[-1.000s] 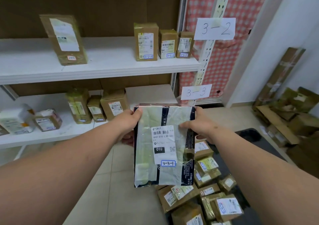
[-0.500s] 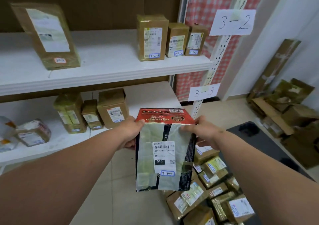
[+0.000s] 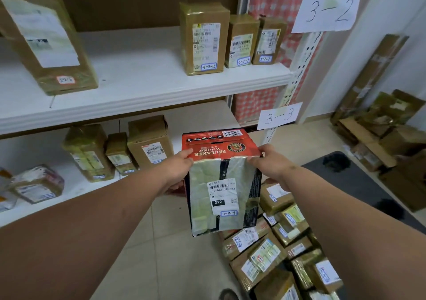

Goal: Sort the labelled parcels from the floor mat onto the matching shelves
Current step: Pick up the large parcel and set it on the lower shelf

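Parcel point(image 3: 222, 184) marked 3-3-1 held in the air before the lower shelf point(image 3: 76, 191).
Left hand point(image 3: 178, 169) and right hand point(image 3: 270, 163) grip its upper corners, fingers curled round the edges; other parcels point(image 3: 276, 249) lie on the floor mat point(image 3: 359, 184) below.

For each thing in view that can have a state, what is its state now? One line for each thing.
Red box: held off the floor, upright, tag reads 3-3-1.
Left hand: grips the box's left top edge.
Right hand: grips the box's right top edge.
Three parcels on upper shelf: standing upright, side by side.
Big parcel: leaning on the upper shelf.
Parcels on the mat: lying in a pile.
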Available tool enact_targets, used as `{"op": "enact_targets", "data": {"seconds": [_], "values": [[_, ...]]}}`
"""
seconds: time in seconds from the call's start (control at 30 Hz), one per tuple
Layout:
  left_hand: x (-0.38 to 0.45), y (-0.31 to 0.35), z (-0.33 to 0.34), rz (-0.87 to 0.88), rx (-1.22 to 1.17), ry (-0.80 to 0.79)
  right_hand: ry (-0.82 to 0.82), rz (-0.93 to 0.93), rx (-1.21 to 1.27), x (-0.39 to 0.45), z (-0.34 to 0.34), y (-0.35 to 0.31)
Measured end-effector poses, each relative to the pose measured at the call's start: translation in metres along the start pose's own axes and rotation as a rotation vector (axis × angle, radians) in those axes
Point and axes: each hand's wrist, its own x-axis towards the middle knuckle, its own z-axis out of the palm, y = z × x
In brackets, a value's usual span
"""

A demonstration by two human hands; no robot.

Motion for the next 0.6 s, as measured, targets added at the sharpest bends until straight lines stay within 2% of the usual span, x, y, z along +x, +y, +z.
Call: {"op": "enact_targets", "data": {"seconds": [0.3, 0.6], "values": [[0.054, 0.017, 0.005, 0.022, -0.024, 0.077, -0.056, 0.036, 0.115, 0.075, -0.003, -0.006], [0.148, 0.045, 0.023, 0.016, -0.109, 0.183, -0.115, -0.010, 0.146, 0.171, -0.027, -0.015]]}}
